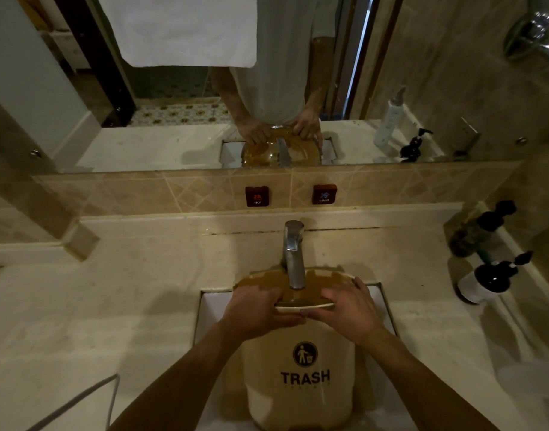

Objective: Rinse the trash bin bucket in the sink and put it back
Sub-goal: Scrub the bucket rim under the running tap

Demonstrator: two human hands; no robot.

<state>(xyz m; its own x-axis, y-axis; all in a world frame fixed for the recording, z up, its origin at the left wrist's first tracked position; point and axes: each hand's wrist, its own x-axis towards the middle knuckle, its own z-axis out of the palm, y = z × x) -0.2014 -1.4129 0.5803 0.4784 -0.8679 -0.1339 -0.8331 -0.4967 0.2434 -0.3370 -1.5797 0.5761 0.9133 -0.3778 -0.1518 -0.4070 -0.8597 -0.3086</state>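
Observation:
A tan trash bin bucket [301, 396] with a black "TRASH" label is held over the white sink [209, 309], its open mouth tilted up toward the chrome faucet [293, 256]. The faucet spout reaches over the bucket's rim. My left hand [256, 311] grips the near rim on the left. My right hand [351, 309] grips the same rim on the right. I cannot tell whether water is running. The bucket's inside looks brownish.
Beige stone counter [111, 306] surrounds the sink. Dark pump bottles [484, 279] stand at the right, close to the side wall. HOT and COLD signs [257, 196] sit on the tiled backsplash under a wide mirror. A white cable [80, 399] crosses the lower left.

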